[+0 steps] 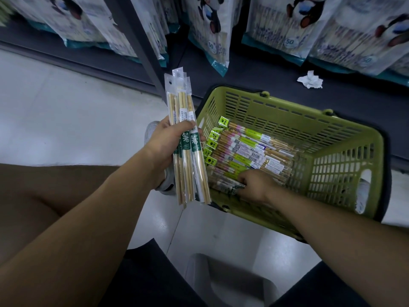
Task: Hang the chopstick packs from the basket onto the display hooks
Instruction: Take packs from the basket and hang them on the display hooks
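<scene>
My left hand [169, 140] grips a bunch of several clear chopstick packs [184, 111] with dark green labels, held upright just left of the basket. The green plastic basket [336, 149] stands on the floor and holds several more chopstick packs [243, 149] with light green labels, lying side by side. My right hand [254, 185] reaches down into the basket's near corner, its fingers curled on a pack [230, 185] at the bottom; how firmly it holds that pack is hard to see. No display hooks are visible.
Large bags of disposable chopsticks [212, 34] hang above a dark low shelf [276, 85], where a crumpled white tissue [309, 79] lies. A dark upright post [141, 47] stands left of the basket. My grey shoe [152, 131] sits by the basket; a grey stool [228, 282] is under me.
</scene>
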Demonstrator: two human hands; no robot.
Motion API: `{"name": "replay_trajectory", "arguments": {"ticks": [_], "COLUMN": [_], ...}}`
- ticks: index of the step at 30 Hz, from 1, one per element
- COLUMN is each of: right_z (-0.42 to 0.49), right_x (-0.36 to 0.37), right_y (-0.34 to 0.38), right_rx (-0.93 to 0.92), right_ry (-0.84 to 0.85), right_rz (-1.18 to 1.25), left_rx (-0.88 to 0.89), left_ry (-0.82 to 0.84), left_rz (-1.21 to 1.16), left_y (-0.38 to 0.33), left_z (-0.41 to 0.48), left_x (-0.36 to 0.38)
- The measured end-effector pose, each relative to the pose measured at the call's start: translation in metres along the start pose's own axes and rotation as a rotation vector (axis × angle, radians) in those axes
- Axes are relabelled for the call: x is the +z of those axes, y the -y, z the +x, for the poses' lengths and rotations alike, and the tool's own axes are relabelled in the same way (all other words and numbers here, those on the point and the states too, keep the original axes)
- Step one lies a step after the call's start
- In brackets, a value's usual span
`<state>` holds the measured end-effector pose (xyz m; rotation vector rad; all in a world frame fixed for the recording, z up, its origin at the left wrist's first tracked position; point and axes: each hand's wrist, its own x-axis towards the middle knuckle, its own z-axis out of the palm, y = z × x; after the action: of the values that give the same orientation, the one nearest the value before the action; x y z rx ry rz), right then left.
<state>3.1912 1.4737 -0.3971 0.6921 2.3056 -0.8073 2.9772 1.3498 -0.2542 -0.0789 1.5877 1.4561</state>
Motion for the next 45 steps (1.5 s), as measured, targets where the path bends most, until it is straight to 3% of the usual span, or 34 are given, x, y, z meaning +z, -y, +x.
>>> {"name": "replay_trajectory", "arguments": {"ticks": [6, 12, 19, 23, 26, 30, 35, 37, 40, 45], "right_z": [-0.005, -0.024, -0.044, -0.048, -0.049, -0.05, -0.039, -0.03, -0.018, -0.014], "right_x": [-0.031, -0.084, -0.128, -0.12, -0.112, -0.104, -0.094, -0.082, -0.049, -0.007], "right_y": [-0.018, -0.013, 0.053, 0.082, 0.089, 0.086, 0.071, 0.055, 0.03, 0.012], "right_rx": [0.029, 0.056, -0.131, -0.127, -0.204, -0.266, -0.194, -0.108, -0.058, 0.015], "right_ry": [0.016, -0.152, -0.263, -0.372, -0.466, -0.453, -0.647, -0.472, -0.092, 0.1], "right_rz": [0.332, 0.672, 0.934, 0.858, 0.58, 0.267, 0.451, 0.49, 0.309, 0.125], "left_rx": [0.007, -0.001, 0.008, 0.078, 0.174, 0.123, 0.102, 0.08, 0.032, -0.015], "left_ry": [-0.017, -0.002, 0.06, 0.125, 0.125, 0.047, -0.086, -0.079, -0.034, 0.067], "left_rz": [-0.031, -0.028, -0.007, 0.015, 0.152, 0.137, 0.158, 0.135, 0.152, 0.496], "left_y": [-0.001, -0.001, 0.006, 0.011, 0.013, 0.011, -0.007, -0.015, -0.025, -0.016], "left_z": [-0.001, 0.006, 0.008, 0.003, 0.002, 0.002, 0.009, 0.011, 0.014, 0.014], "left_x": [0.001, 0.004, 0.028, 0.035, 0.035, 0.032, 0.017, 0.005, -0.014, -0.027]}}
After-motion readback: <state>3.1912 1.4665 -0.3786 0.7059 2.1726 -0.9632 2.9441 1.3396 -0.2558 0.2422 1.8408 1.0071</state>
